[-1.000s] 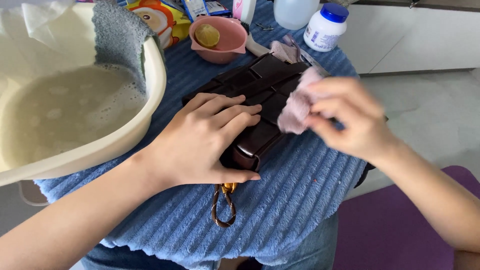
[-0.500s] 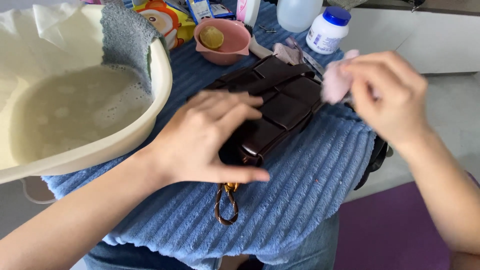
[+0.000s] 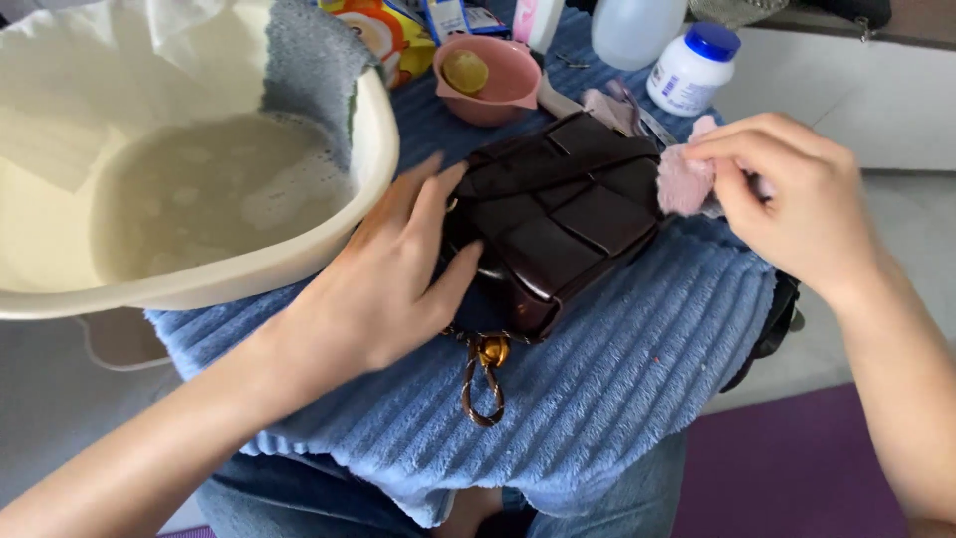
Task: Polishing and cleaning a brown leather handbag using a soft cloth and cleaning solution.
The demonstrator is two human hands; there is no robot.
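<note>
Left hand (image 3: 383, 289): lying flat, fingers spread, on the brown bag (image 3: 563, 214).
Right hand (image 3: 792, 199): pinching a pink cloth (image 3: 682, 181) beside the bag.

Top centre, an orange-and-yellow carton (image 3: 383, 35) lay behind the basin; blue-and-white packets (image 3: 453, 15) sat beside it. Upper right stood a white bottle with a blue cap (image 3: 689, 68), labelled white.

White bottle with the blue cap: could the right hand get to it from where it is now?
Probably yes. The right hand, pinching a pink cloth, hovers just in front of the white bottle, with nothing between them; the cloth would occupy its fingers, though.
</note>
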